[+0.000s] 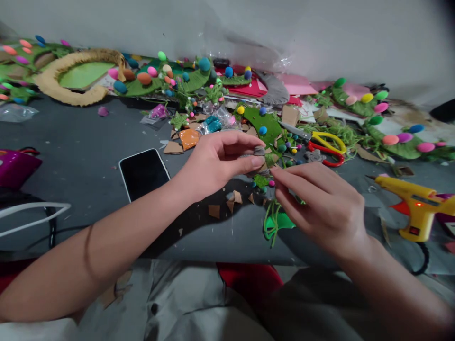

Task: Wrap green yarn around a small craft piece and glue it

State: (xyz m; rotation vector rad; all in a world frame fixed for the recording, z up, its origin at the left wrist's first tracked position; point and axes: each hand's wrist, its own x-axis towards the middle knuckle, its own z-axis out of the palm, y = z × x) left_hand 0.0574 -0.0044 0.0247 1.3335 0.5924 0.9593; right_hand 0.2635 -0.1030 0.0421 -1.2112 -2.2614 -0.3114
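Observation:
Between the thumb and fingers of my left hand [227,158] is a small cardboard piece [263,166] partly wrapped in grey and green yarn. My right hand [316,201] is closed in a pinch at the right edge of that piece, its fingertips pressed together. Green yarn [273,220] hangs below the right fingers, over a bright green scrap [284,220]; whether the pinch holds this strand I cannot tell. Small pompoms [272,183] and brown cardboard bits [213,211] lie on the grey table under my hands.
A yellow glue gun [419,203] with a lit red light stands at the right. Open scissors [327,144] with red and yellow handles lie beyond my right hand. A phone [144,173] is beside my left forearm. Green pompom-covered decorations [192,81] line the back wall.

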